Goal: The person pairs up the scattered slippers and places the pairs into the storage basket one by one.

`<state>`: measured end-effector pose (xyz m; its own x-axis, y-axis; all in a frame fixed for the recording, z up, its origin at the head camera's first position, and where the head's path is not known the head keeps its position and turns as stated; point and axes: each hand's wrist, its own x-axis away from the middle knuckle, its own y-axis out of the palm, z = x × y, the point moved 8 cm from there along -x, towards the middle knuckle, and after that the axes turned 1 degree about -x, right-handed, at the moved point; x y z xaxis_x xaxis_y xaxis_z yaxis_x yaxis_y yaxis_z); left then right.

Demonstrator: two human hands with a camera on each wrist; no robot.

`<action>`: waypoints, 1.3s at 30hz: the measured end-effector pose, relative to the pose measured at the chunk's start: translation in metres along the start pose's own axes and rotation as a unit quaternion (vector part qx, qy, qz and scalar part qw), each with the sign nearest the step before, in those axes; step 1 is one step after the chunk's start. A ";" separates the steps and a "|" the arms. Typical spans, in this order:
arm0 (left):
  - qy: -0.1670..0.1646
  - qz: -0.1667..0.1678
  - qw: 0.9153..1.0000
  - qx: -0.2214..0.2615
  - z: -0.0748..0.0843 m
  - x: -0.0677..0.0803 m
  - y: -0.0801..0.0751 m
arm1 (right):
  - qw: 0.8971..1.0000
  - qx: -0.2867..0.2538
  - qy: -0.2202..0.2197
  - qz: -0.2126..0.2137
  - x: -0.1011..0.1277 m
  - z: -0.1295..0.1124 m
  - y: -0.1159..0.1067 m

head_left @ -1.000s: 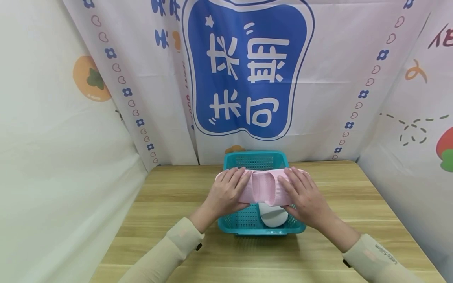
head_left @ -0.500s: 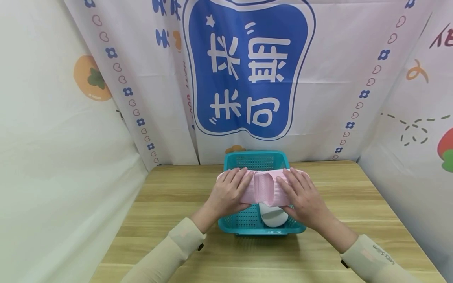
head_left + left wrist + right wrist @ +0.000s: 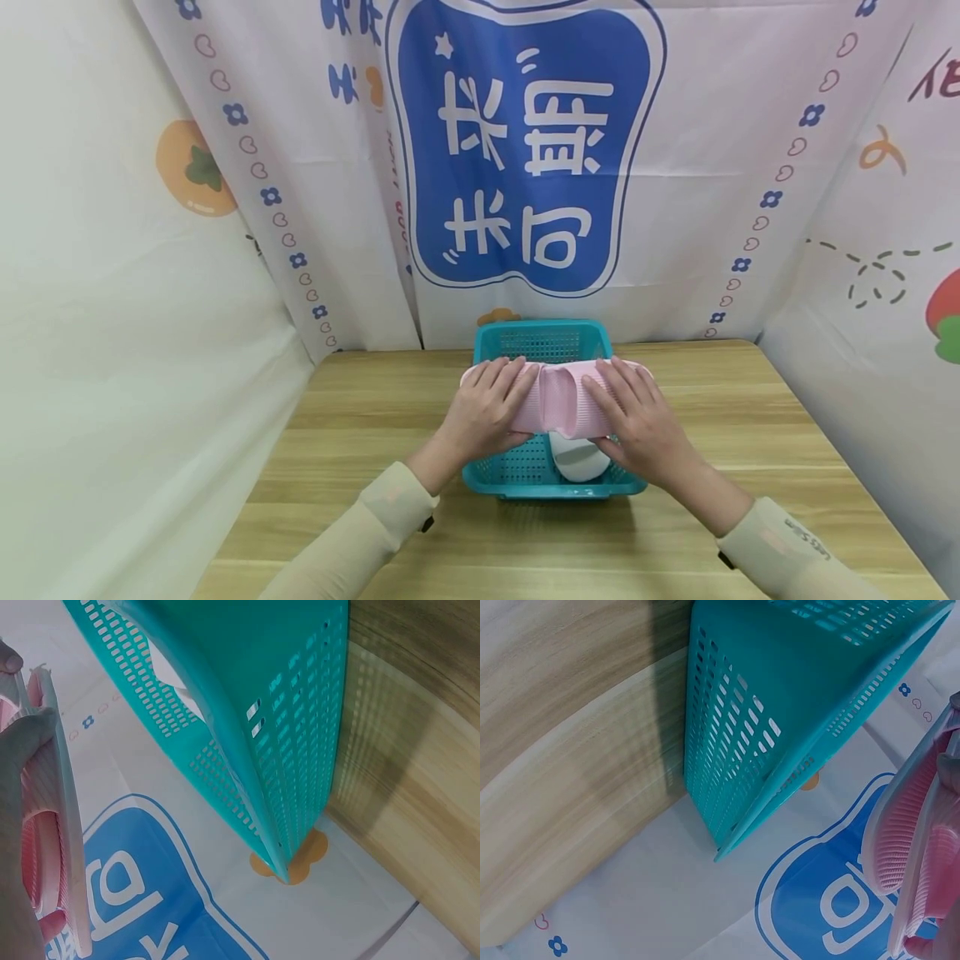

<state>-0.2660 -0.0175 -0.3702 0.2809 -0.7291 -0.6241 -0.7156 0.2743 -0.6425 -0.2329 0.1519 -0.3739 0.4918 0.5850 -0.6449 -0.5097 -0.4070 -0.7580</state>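
A pair of pink slippers (image 3: 558, 400) with ribbed surfaces is held level above a teal perforated basket (image 3: 562, 492). My left hand (image 3: 480, 410) grips their left end, fingers over the top and thumb at the near edge. Likewise my right hand (image 3: 648, 423) holds the right end. In the right wrist view two pink slippers (image 3: 911, 844) lie close against each other. The left wrist view shows the pink slippers (image 3: 56, 810) edge-on at its left side. Below them in the basket lies a white rounded thing (image 3: 579, 458), partly hidden.
The basket stands on a wood-grain table (image 3: 375, 433), near its back edge. Behind it hangs a white printed cloth (image 3: 690, 208) with a large blue sign. White cloth walls (image 3: 150, 375) flank both sides.
The slippers stay over the basket in both hands. My right hand has shifted very slightly left, and the gap in the slippers' middle looks a little narrower.
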 end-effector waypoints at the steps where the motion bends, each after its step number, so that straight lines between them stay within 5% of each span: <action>1: 0.000 0.000 1.000 0.000 0.000 0.000 0.000 | 1.000 0.000 0.000 0.000 0.000 0.000 0.000; 39: 0.011 -0.009 0.999 0.035 0.000 0.000 -0.001 | 0.999 0.012 -0.020 -0.026 0.001 0.000 -0.001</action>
<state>-0.2648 -0.0176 -0.3694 0.2786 -0.7479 -0.6025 -0.6636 0.3036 -0.6837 -0.2320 0.1529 -0.3735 0.4898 0.6333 -0.5991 -0.5004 -0.3585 -0.7881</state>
